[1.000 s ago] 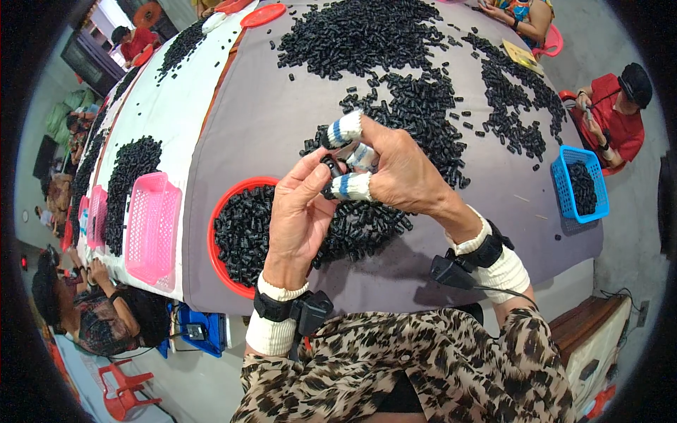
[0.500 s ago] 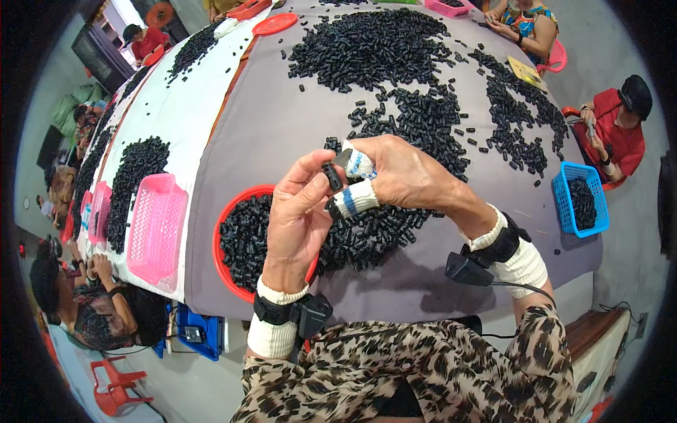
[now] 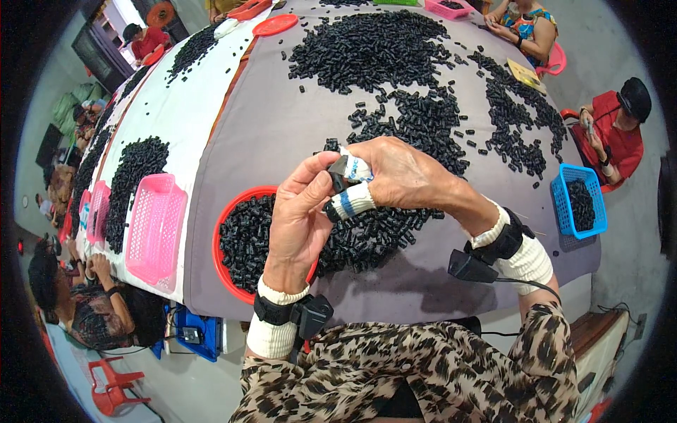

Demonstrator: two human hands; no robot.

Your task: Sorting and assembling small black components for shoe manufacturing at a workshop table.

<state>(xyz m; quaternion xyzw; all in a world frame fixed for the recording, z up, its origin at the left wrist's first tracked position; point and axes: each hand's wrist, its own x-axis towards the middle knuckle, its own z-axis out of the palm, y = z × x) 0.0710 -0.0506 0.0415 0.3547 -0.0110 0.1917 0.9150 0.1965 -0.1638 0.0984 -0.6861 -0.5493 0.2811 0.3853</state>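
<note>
Pink basket (image 3: pixel 155 225): lying on the white cloth, left of the work, keeping clear of it.
Red bowl (image 3: pixel 233 218): sitting just below the hands, heaped with small black parts.
Left hand (image 3: pixel 300 218): pinching a small black part (image 3: pixel 337 168) at thumb and fingertips, raising it above the bowl.
Right hand (image 3: pixel 402 176): meeting the left, gripping the same part with tape-wrapped fingers (image 3: pixel 352 201), probably for protection.
Table (image 3: pixel 282 120): carrying loose black parts (image 3: pixel 381 49) within reach.

Leopard-print sleeves; white wristbands with black strapped devices on both wrists; right hand (image 3: pixel 409 176) fingers (image 3: pixel 352 201) wore white-blue tape.
</note>
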